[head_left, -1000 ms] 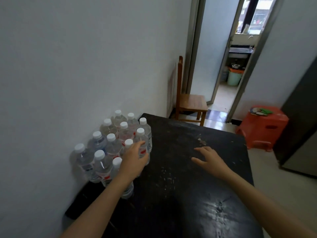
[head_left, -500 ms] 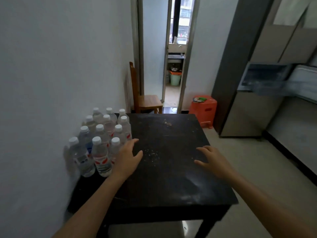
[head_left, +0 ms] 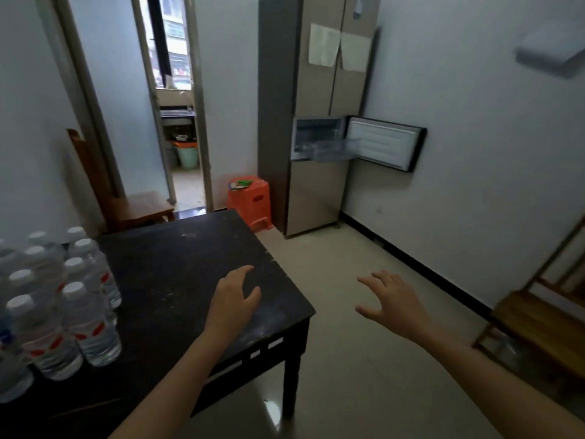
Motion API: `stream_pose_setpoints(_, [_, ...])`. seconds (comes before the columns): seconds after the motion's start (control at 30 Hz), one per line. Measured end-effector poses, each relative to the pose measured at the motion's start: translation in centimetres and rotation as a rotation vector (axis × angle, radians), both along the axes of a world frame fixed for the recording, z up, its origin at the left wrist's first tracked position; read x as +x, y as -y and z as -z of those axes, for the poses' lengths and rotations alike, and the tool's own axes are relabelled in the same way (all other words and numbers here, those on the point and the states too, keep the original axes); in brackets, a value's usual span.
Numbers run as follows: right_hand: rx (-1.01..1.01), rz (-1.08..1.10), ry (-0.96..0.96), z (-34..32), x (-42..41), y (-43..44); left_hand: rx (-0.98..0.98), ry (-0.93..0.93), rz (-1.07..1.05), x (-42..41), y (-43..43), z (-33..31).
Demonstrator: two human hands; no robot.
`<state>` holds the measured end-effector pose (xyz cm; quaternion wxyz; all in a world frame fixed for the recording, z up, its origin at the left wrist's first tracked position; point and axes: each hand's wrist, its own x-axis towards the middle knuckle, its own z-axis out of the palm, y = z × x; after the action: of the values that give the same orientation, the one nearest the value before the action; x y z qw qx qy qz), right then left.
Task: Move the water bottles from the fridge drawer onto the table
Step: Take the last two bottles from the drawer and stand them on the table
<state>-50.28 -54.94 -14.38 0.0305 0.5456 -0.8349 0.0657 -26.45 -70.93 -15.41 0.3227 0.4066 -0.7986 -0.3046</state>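
Several clear water bottles (head_left: pixel 60 299) with white caps and red labels stand grouped at the left edge of the dark wooden table (head_left: pixel 177 267). My left hand (head_left: pixel 232 301) hovers over the table's right side, empty, fingers apart. My right hand (head_left: pixel 391 301) is out past the table's edge above the floor, also empty and spread. Across the room stands the tall fridge (head_left: pixel 316 122); its middle door (head_left: pixel 384 144) is swung open and a clear drawer (head_left: pixel 332 150) is pulled out. I cannot tell what the drawer holds.
An orange plastic stool (head_left: pixel 251 202) sits between the table and the fridge. A wooden chair (head_left: pixel 126 198) stands behind the table by an open doorway (head_left: pixel 177 106). Another wooden chair (head_left: pixel 538 324) is at the right wall. Tiled floor (head_left: pixel 345 359) lies between table and fridge.
My view has swung right, from the bottles toward the fridge. My left hand left the bottles and moved across the table; my right hand moved off the table's edge.
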Motion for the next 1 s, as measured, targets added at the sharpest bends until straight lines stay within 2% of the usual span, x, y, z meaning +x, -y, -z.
stream_pose_setpoints(0.23, [-0.052,0.217,0.053,-0.6,-6.8,-11.3,-0.024,-0.041,0.230,-11.3,-6.5,-1.4])
stream_pose_setpoints(0.57, [-0.015,0.367,-0.003,-1.6,-19.6,-24.2,-0.194,0.066,0.366,-27.2,-15.9,-1.8])
stream_pose_setpoints(0.77, [0.004,0.410,0.039,-1.0,-24.8,-27.8,-0.201,0.152,0.389,-33.4,-18.5,-0.8])
stream_pose_setpoints(1.0, [0.007,0.430,0.030,-0.9,-31.9,-27.4,-0.210,0.150,0.372,-41.0,-17.1,-0.5])
